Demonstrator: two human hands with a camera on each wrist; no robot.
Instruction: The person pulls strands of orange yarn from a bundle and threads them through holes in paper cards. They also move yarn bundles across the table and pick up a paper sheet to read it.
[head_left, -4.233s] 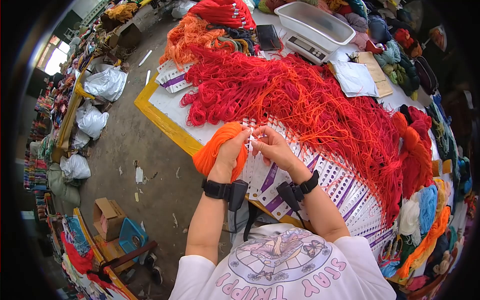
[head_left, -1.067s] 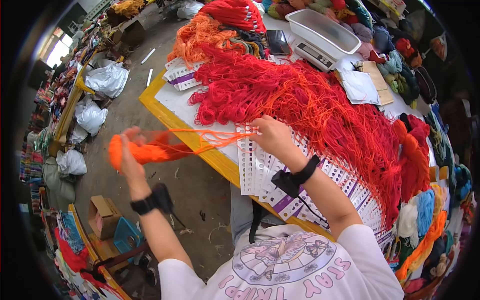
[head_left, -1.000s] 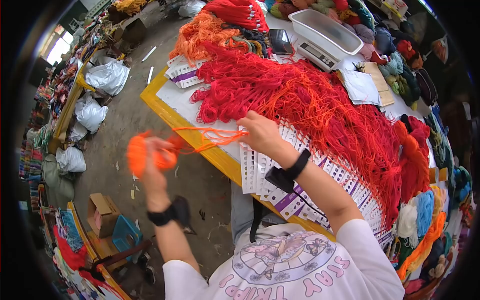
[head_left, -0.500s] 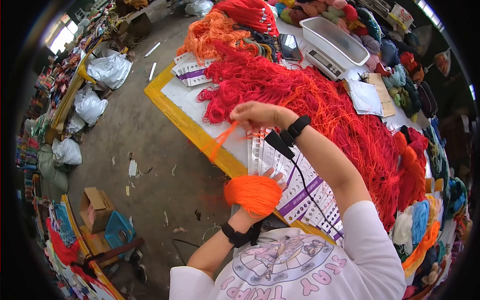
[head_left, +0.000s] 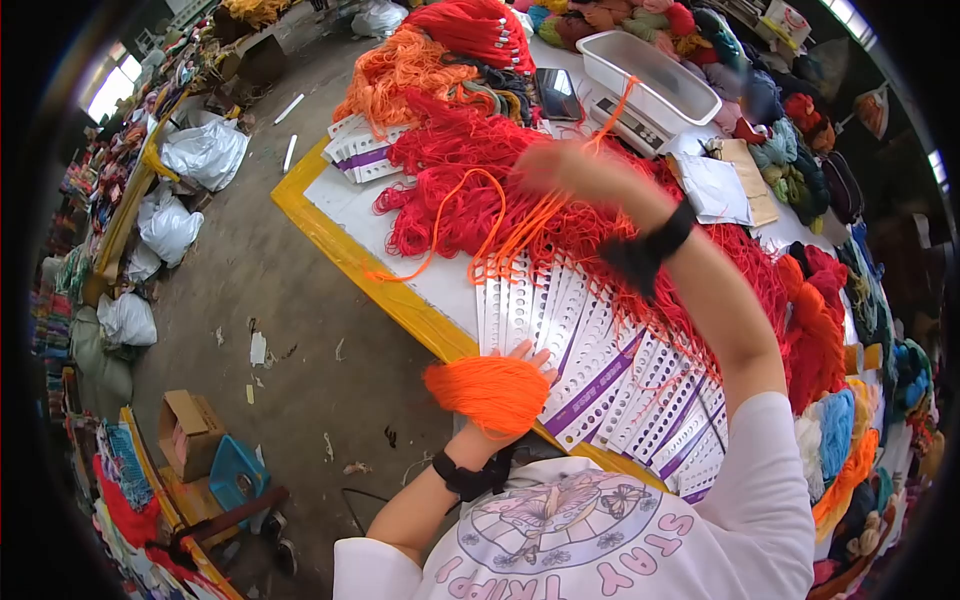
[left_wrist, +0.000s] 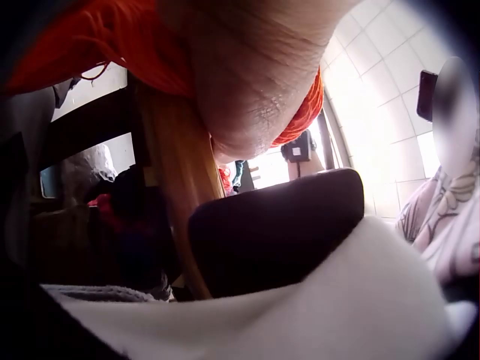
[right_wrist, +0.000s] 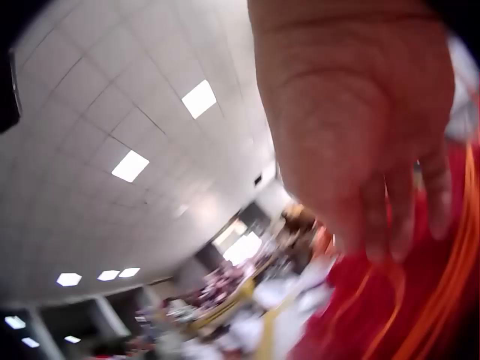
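1. Orange bundle [head_left: 500, 395] sits round the left hand [left_wrist: 255, 82], at the table's [head_left: 345, 212] near edge; the fingers [head_left: 538, 362] show past it, straight and loosely spread.
2. Right hand [head_left: 565, 172] is over the red yarn [head_left: 440, 150] — blurred, fingers loosely straight; whether it touches the orange strands [head_left: 525, 228] beside it, I cannot tell.
3. Cards [head_left: 600, 380] fan out below the yarn.
4. Scale [head_left: 640, 130] and phone [head_left: 557, 93] — far side.

Bare left hand [left_wrist: 251, 82] close in; bare right hand [right_wrist: 356, 124] farther forward.
Left fingers [head_left: 541, 359] extended, bare left forearm [head_left: 412, 508] angled forward. Right fingers [right_wrist: 402, 214] near-straight, motion-blurred; bare right forearm [head_left: 733, 300] reaching leftward, elbow bent.
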